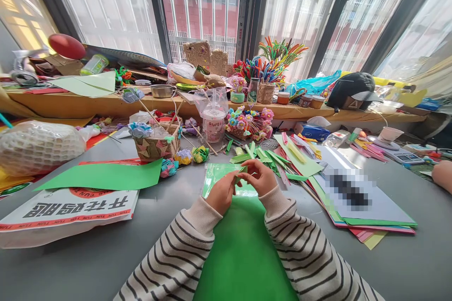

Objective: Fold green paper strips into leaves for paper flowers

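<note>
Between my two hands is a small folded piece of green paper (242,170), partly hidden by my fingers. My left hand (221,193) grips it from the left with closed fingers. From the right, the thumb and fingertips of my right hand (260,178) pinch its edge. Under my wrists a large green sheet (243,249) lies on the grey table, running toward me. A shiny clear sleeve (215,174) lies beneath my hands. Just beyond my right hand is a loose heap of green paper strips (270,156).
On the left, a green sheet (106,175) lies over a printed bag (81,209). A basket (155,146) of paper flowers and a plastic cup (213,124) stand ahead. Stacked coloured paper (388,211) lies right. At the far right edge another person's hand (442,175) shows.
</note>
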